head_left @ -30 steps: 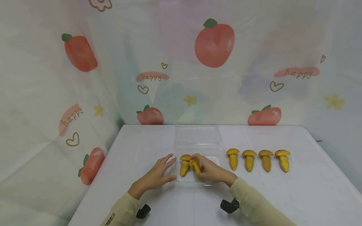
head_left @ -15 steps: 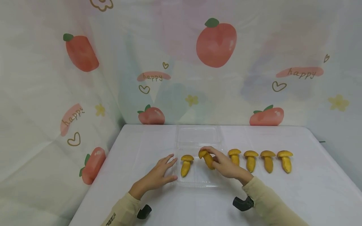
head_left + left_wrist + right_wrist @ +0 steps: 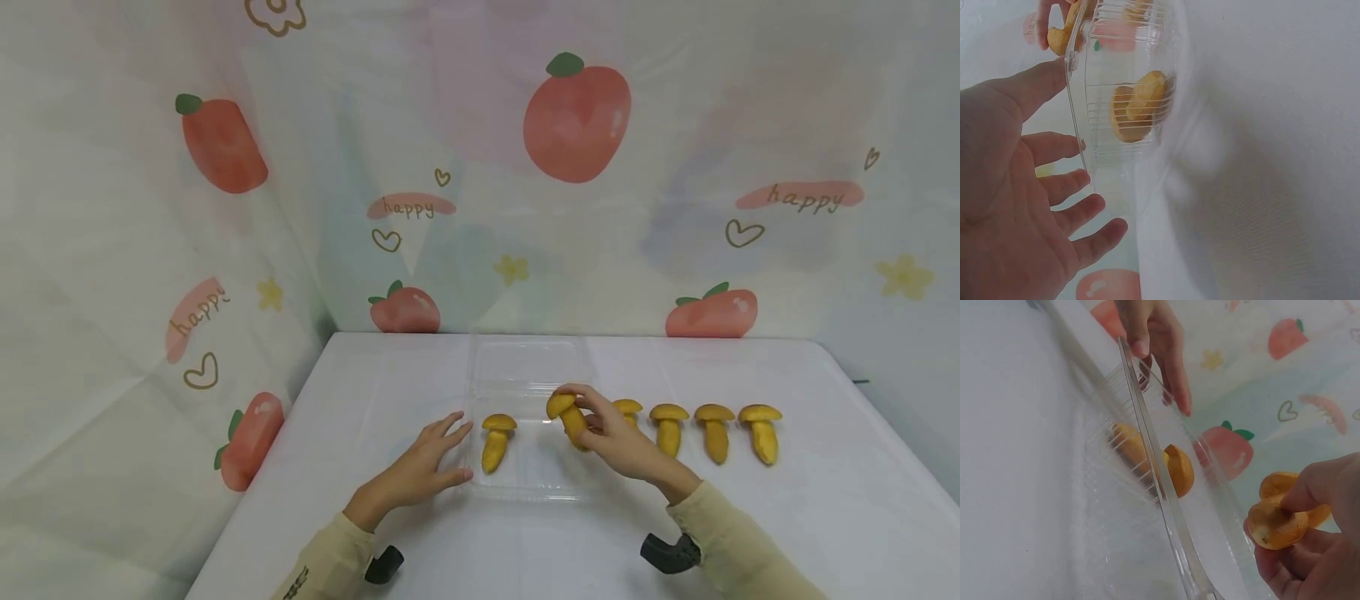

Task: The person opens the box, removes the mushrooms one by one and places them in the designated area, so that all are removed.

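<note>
In the head view a yellow mushroom (image 3: 495, 444) lies inside a clear plastic clamshell box (image 3: 525, 493), near its left side. My right hand (image 3: 626, 442) pinches another yellow mushroom (image 3: 573, 425) by its stem, tilted, above the right part of the box. The right wrist view shows the thumb and fingers round that held mushroom (image 3: 1277, 526). Spread fingers of my left hand (image 3: 420, 468) are at the box's left side; in the left wrist view the fingertips (image 3: 1077, 180) touch or nearly touch its rim.
Several more yellow mushrooms (image 3: 714, 433) stand in a row right of the box, caps to the back; the leftmost (image 3: 628, 408) is partly hidden by the right hand. The box's clear lid (image 3: 531, 362) lies opened toward the printed backdrop (image 3: 480, 167) at the white table's (image 3: 420, 367) back edge.
My right hand has lifted the mushroom it holds from beside the other one in the box and carried it up and to the right. The left hand has stayed in place.
</note>
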The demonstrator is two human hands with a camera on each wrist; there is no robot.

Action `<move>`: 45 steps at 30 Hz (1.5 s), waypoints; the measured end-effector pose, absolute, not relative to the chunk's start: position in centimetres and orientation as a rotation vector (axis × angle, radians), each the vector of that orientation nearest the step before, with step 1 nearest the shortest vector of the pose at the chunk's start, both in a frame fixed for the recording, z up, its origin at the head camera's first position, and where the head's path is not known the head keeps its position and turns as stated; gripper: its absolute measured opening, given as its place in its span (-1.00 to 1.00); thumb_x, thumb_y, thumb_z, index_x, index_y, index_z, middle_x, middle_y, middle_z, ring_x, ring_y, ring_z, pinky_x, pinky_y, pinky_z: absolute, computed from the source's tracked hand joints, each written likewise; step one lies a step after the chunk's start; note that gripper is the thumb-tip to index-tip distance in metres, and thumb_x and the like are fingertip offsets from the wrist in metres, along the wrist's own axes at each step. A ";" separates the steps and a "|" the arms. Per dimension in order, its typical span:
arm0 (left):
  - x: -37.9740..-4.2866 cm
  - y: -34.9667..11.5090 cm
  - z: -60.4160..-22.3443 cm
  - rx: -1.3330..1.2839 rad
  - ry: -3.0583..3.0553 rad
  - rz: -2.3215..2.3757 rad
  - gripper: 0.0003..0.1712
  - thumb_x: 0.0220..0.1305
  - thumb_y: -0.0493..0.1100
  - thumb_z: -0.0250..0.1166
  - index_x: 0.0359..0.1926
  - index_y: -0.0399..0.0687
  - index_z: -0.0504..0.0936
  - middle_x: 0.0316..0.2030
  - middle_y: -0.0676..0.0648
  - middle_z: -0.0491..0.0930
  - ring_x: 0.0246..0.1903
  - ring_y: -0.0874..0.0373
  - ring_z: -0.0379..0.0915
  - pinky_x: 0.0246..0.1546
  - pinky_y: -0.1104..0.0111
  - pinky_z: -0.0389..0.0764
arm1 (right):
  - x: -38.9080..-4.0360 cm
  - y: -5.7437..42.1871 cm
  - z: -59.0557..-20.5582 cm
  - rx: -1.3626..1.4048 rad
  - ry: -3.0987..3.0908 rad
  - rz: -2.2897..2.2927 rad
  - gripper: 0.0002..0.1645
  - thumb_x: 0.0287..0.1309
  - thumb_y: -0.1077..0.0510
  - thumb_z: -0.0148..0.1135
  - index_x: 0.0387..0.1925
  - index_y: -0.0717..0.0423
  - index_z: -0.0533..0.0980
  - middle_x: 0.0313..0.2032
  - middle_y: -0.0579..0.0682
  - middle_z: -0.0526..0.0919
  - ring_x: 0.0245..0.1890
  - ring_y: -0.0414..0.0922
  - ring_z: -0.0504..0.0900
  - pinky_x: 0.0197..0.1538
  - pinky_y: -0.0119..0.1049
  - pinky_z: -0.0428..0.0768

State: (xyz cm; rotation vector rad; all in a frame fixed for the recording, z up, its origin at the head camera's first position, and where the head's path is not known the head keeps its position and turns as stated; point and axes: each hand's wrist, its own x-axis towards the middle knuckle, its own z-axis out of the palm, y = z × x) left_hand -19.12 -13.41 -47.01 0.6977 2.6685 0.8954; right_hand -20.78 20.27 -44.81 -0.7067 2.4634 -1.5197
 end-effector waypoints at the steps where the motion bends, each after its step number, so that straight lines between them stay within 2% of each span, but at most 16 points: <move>1: -19.1 -13.4 -47.0 0.696 2.670 0.894 -0.15 0.38 0.05 0.32 0.55 -0.07 0.20 0.60 -0.14 0.00 0.56 -0.23 -0.05 0.46 -0.20 0.22 | -20.7 20.5 -44.7 -0.712 2.482 -1.510 -0.27 0.23 0.46 0.00 0.42 0.09 0.22 0.35 0.28 0.36 0.27 0.37 0.46 0.10 -0.21 0.65; 4: -19.1 -13.4 -47.0 0.703 2.677 0.892 -0.16 0.38 0.05 0.32 0.55 -0.07 0.21 0.60 -0.14 0.01 0.55 -0.24 -0.04 0.46 -0.20 0.22 | -20.4 21.4 -44.4 -0.727 2.526 -1.499 -0.27 0.22 0.46 0.03 0.42 0.10 0.24 0.34 0.29 0.39 0.26 0.37 0.47 0.08 -0.19 0.66; 10: -19.2 -13.5 -46.9 0.736 2.689 0.886 -0.17 0.38 0.03 0.32 0.55 -0.08 0.22 0.60 -0.17 0.02 0.55 -0.25 -0.03 0.46 -0.18 0.22 | -19.8 23.4 -43.6 -0.710 2.528 -1.495 -0.27 0.21 0.46 0.03 0.42 0.16 0.23 0.27 0.33 0.45 0.20 0.35 0.51 -0.10 -0.37 0.64; 17: -19.3 -13.5 -46.7 0.717 2.688 0.848 -0.16 0.37 0.04 0.33 0.54 -0.08 0.22 0.60 -0.14 0.03 0.55 -0.22 -0.02 0.46 -0.17 0.23 | -19.4 25.5 -43.1 -0.696 2.611 -1.432 -0.25 0.22 0.45 0.06 0.44 0.12 0.23 0.29 0.31 0.45 0.18 0.30 0.53 -0.07 -0.43 0.62; 19: -19.3 -13.5 -46.6 0.713 2.690 0.838 -0.15 0.37 0.05 0.33 0.54 -0.09 0.22 0.60 -0.14 0.03 0.55 -0.22 -0.02 0.46 -0.17 0.24 | -19.3 26.0 -42.8 -0.700 2.617 -1.437 -0.25 0.22 0.45 0.08 0.43 0.12 0.23 0.28 0.32 0.46 0.13 0.29 0.56 -0.16 -0.43 0.64; 21: -19.3 -13.4 -46.5 0.711 2.695 0.832 -0.15 0.36 0.05 0.34 0.54 -0.09 0.23 0.59 -0.14 0.03 0.55 -0.22 -0.01 0.46 -0.17 0.24 | -19.3 26.5 -42.6 -0.715 2.620 -1.445 -0.26 0.23 0.45 0.09 0.44 0.14 0.23 0.29 0.31 0.45 0.14 0.25 0.56 -0.15 -0.44 0.64; 25: -19.3 -13.5 -46.5 0.712 2.695 0.838 -0.15 0.37 0.04 0.34 0.54 -0.11 0.23 0.59 -0.16 0.03 0.55 -0.24 -0.01 0.45 -0.18 0.24 | -19.2 27.6 -42.1 -0.717 2.675 -1.411 -0.28 0.26 0.42 0.10 0.44 0.13 0.25 0.31 0.24 0.44 0.16 0.02 0.53 -0.08 -0.48 0.62; 26: -19.3 -13.5 -46.5 0.714 2.694 0.841 -0.16 0.37 0.04 0.33 0.54 -0.11 0.22 0.59 -0.16 0.03 0.54 -0.24 -0.01 0.45 -0.18 0.23 | -19.1 27.8 -42.1 -0.710 2.703 -1.389 -0.29 0.27 0.41 0.11 0.44 0.13 0.25 0.32 0.23 0.43 0.20 0.01 0.51 0.00 -0.51 0.59; 28: -19.2 -13.5 -46.5 0.717 2.696 0.839 -0.16 0.37 0.04 0.33 0.54 -0.12 0.22 0.59 -0.17 0.03 0.54 -0.25 0.00 0.45 -0.19 0.24 | -18.9 28.4 -42.0 -0.687 2.738 -1.361 -0.29 0.29 0.39 0.12 0.44 0.12 0.24 0.33 0.23 0.41 0.21 0.06 0.51 0.00 -0.54 0.56; 29: -19.2 -13.5 -46.5 0.719 2.695 0.837 -0.16 0.37 0.04 0.33 0.54 -0.11 0.22 0.59 -0.18 0.03 0.54 -0.25 -0.01 0.45 -0.19 0.23 | -18.9 28.8 -42.1 -0.686 2.760 -1.348 -0.30 0.29 0.38 0.13 0.44 0.11 0.25 0.33 0.22 0.41 0.22 -0.03 0.50 0.01 -0.55 0.54; 33: -19.2 -13.5 -46.5 0.729 2.699 0.828 -0.15 0.37 0.04 0.33 0.54 -0.12 0.22 0.59 -0.19 0.03 0.54 -0.25 -0.01 0.46 -0.18 0.23 | -18.6 29.7 -41.9 -0.662 2.818 -1.299 -0.30 0.30 0.37 0.16 0.44 0.13 0.25 0.31 0.26 0.44 0.19 0.12 0.54 -0.05 -0.54 0.57; 35: -19.1 -13.5 -46.5 0.725 2.695 0.832 -0.15 0.37 0.03 0.34 0.54 -0.12 0.22 0.59 -0.19 0.03 0.55 -0.25 -0.02 0.46 -0.18 0.22 | -18.6 30.0 -41.9 -0.661 2.837 -1.293 -0.30 0.30 0.38 0.16 0.43 0.13 0.25 0.30 0.25 0.45 0.13 -0.05 0.59 -0.08 -0.52 0.60; 36: -19.0 -13.5 -46.5 0.728 2.697 0.832 -0.15 0.36 0.03 0.34 0.54 -0.13 0.22 0.59 -0.20 0.03 0.54 -0.26 -0.01 0.45 -0.19 0.23 | -18.6 30.2 -41.7 -0.653 2.832 -1.296 -0.30 0.30 0.39 0.16 0.44 0.15 0.24 0.30 0.27 0.45 0.10 0.00 0.61 -0.10 -0.51 0.62; 39: -18.9 -13.6 -46.6 0.714 2.691 0.830 -0.14 0.36 0.03 0.34 0.54 -0.12 0.22 0.59 -0.19 0.02 0.55 -0.25 -0.02 0.46 -0.19 0.23 | -18.5 30.7 -41.8 -0.654 2.798 -1.355 -0.30 0.30 0.42 0.13 0.44 0.20 0.22 0.30 0.29 0.41 0.03 -0.19 0.63 -0.22 -0.49 0.65; 42: -19.0 -13.5 -46.6 0.714 2.695 0.825 -0.14 0.36 0.05 0.34 0.54 -0.11 0.22 0.59 -0.17 0.02 0.55 -0.24 -0.02 0.46 -0.17 0.23 | -18.6 31.5 -41.8 -0.648 2.800 -1.364 -0.29 0.30 0.45 0.11 0.44 0.21 0.20 0.31 0.27 0.38 0.07 -0.05 0.62 -0.23 -0.52 0.63; 45: -19.0 -13.4 -46.5 0.720 2.695 0.825 -0.14 0.36 0.05 0.34 0.54 -0.11 0.21 0.59 -0.18 0.02 0.55 -0.24 -0.02 0.46 -0.17 0.23 | -18.6 32.4 -42.0 -0.615 2.836 -1.342 -0.29 0.31 0.43 0.12 0.44 0.19 0.20 0.31 0.22 0.35 0.13 -0.08 0.57 -0.20 -0.57 0.60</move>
